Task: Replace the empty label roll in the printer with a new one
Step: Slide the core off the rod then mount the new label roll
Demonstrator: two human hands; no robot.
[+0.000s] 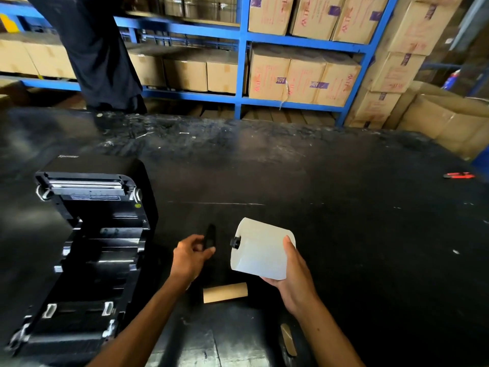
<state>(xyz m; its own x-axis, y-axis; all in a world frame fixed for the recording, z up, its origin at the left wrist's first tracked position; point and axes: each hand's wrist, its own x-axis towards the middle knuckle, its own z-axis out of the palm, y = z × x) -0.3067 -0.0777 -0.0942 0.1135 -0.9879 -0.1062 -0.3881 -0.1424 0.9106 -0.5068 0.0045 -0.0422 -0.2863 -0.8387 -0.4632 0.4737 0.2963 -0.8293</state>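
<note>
While the right hand (293, 282) cups the new label roll (260, 249) from below, a black spindle end (235, 242) pokes from its core, and the left hand (191, 256) pinches a thin black plastic piece (210, 238) just beside it. Left of both hands the printer (87, 242) stands open; the empty cardboard core (225, 293) lies on the counter (344, 207) between the forearms. Wound paper looks light and firm, but smooth, so gripping across its width seems safest.
</note>
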